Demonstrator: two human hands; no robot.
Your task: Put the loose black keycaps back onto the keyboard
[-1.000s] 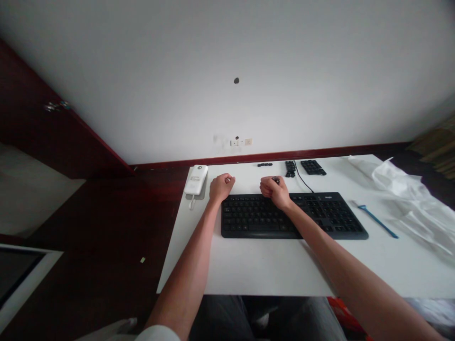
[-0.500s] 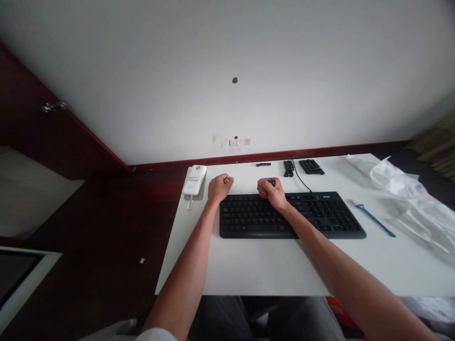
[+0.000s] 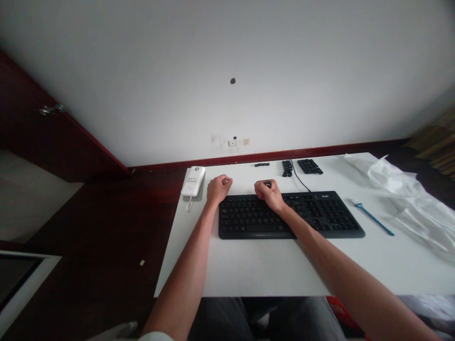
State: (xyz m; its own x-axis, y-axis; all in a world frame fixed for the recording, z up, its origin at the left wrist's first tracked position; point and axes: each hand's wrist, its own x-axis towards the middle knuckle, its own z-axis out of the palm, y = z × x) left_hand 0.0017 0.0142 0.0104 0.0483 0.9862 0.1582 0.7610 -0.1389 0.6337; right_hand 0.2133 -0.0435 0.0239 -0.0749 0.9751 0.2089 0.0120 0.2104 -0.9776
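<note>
Closed left hand and closed right hand at one black keyboard

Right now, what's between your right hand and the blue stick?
The head view shows the black keyboard, then white table, from your right hand to the blue stick.

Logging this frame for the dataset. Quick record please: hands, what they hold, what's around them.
left hand: curled shut, at the top left of the keyboard; anything held is hidden
right hand: closed on a small dark piece, over the keyboard's top edge
beside left hand: white device with a short cord
beyond keyboard: black keypad, dark strip, dark cluster
right side: blue stick, white plastic sheet
surface: white desk
</note>
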